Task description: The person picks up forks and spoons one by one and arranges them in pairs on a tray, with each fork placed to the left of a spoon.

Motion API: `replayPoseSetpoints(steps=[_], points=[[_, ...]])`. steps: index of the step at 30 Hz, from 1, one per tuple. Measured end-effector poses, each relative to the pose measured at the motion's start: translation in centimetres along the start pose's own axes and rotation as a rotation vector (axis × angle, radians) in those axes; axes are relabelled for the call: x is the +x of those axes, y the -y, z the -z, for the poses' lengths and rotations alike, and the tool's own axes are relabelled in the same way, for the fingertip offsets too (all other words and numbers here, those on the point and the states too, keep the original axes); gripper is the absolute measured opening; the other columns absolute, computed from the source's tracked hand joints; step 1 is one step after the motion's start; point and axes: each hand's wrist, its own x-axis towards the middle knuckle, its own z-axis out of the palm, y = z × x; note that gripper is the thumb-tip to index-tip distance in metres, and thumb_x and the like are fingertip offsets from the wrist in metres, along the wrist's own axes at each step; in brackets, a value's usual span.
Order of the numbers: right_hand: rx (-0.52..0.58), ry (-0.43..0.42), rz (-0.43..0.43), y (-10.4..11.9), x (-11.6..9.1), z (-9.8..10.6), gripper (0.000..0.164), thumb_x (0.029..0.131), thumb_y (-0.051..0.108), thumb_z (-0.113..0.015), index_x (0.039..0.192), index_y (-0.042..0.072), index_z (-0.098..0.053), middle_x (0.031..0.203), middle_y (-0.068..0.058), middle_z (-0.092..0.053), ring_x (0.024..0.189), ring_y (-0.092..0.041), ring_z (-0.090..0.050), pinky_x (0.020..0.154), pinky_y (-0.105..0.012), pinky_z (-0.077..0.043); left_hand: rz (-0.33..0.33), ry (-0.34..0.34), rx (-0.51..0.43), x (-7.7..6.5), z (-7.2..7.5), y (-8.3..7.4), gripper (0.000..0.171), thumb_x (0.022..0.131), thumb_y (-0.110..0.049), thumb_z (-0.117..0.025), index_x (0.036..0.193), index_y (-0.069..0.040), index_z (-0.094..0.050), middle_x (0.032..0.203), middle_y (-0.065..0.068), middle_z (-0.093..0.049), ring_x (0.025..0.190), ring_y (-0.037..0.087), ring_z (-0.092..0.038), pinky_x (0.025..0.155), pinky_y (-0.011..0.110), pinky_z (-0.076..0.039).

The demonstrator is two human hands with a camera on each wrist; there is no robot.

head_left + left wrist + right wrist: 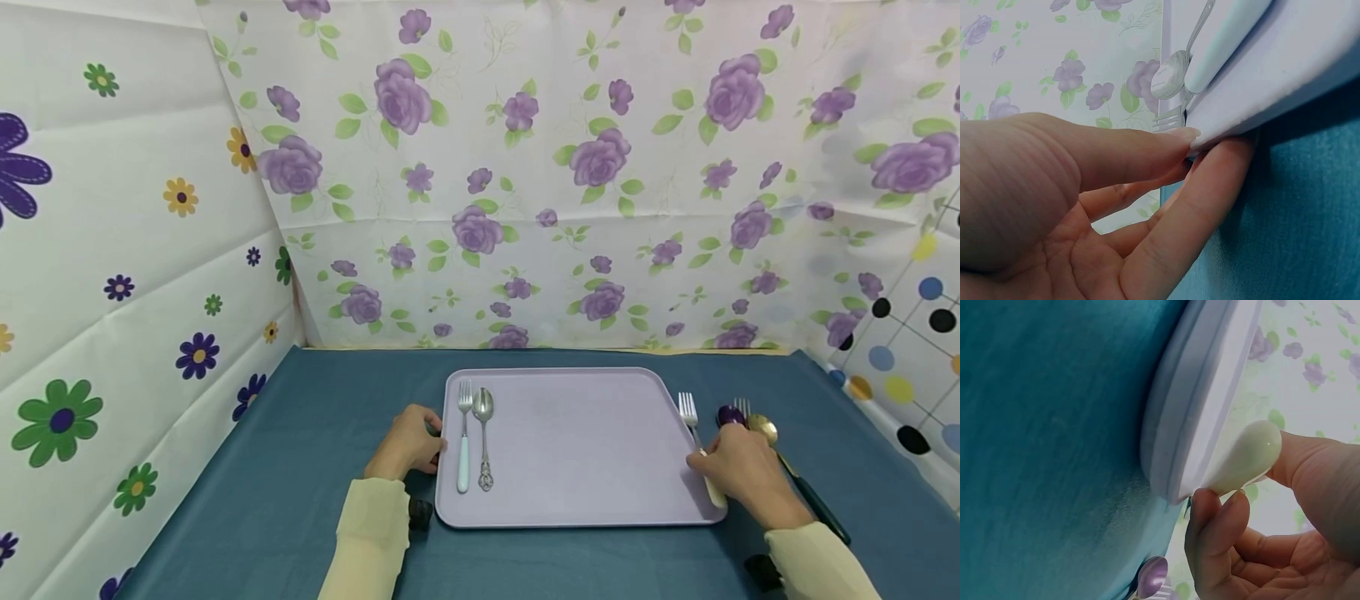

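A pale lilac tray (577,450) lies on the blue cloth. My left hand (411,442) pinches its left rim, thumb on top and a finger underneath, as the left wrist view shows. Just inside that rim lie a fork with a pale mint handle (463,462) and, beside it, a silver spoon with an ornate handle (483,408). At the tray's right edge my right hand (746,471) holds a fork with a cream handle (1247,456) between thumb and fingers. Its tines point away from me, and part of the handle is hidden behind the fingers in the head view.
Right of the tray, beyond my right hand, lie a purple spoon (1152,576), another fork (742,406) and a gold spoon (763,427). A dark green handle (823,510) extends toward me there. Flowered sheets (525,183) stand behind and at the sides.
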Motion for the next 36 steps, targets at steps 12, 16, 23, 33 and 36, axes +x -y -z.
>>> replayPoseSetpoints(steps=[12, 16, 23, 33, 36], points=[[0.025, -0.039, 0.019, 0.3, 0.1, 0.0, 0.025, 0.078, 0.018, -0.070, 0.058, 0.003, -0.065, 0.050, -0.002, -0.051, 0.045, -0.015, -0.049, 0.039, -0.027, -0.041, 0.003, -0.003, -0.005, 0.0, 0.0, 0.0, 0.022, 0.085, 0.004, -0.066, 0.106, 0.003, -0.061, 0.083, 0.016, -0.061, 0.062, 0.020, -0.063, 0.054, 0.033, -0.059], [0.041, -0.031, 0.030, 0.6, 0.1, 0.0, 0.023, 0.077, 0.017, -0.071, 0.062, 0.001, -0.068, 0.053, -0.004, -0.055, 0.047, -0.016, -0.051, 0.040, -0.028, -0.045, 0.001, 0.001, -0.008, 0.0, 0.0, 0.0, 0.022, 0.085, 0.004, -0.066, 0.107, 0.003, -0.061, 0.083, 0.016, -0.061, 0.062, 0.020, -0.063, 0.055, 0.033, -0.059], [0.057, -0.015, 0.017, 1.7, 0.0, -0.7, 0.023, 0.077, 0.019, -0.073, 0.061, 0.004, -0.067, 0.052, -0.004, -0.051, 0.047, -0.016, -0.050, 0.038, -0.026, -0.042, 0.000, 0.002, -0.006, 0.0, 0.0, 0.1, 0.022, 0.085, 0.004, -0.066, 0.107, 0.003, -0.060, 0.083, 0.016, -0.061, 0.063, 0.021, -0.063, 0.055, 0.033, -0.059], [0.053, -0.025, 0.034, 2.8, 0.2, -1.2, 0.021, 0.076, 0.020, -0.074, 0.066, 0.002, -0.067, 0.056, -0.006, -0.054, 0.049, -0.017, -0.051, 0.040, -0.027, -0.044, -0.004, 0.004, -0.014, 0.0, 0.0, 0.1, 0.021, 0.085, 0.005, -0.065, 0.106, 0.003, -0.061, 0.082, 0.016, -0.061, 0.062, 0.021, -0.063, 0.055, 0.034, -0.059], [0.056, -0.019, 0.027, 2.9, 0.2, -1.4, 0.021, 0.076, 0.020, -0.074, 0.067, 0.002, -0.067, 0.057, -0.007, -0.055, 0.050, -0.017, -0.051, 0.041, -0.027, -0.045, 0.000, 0.005, -0.012, 0.0, 0.0, 0.1, 0.022, 0.085, 0.004, -0.065, 0.106, 0.003, -0.061, 0.082, 0.016, -0.060, 0.062, 0.021, -0.063, 0.055, 0.034, -0.059]])
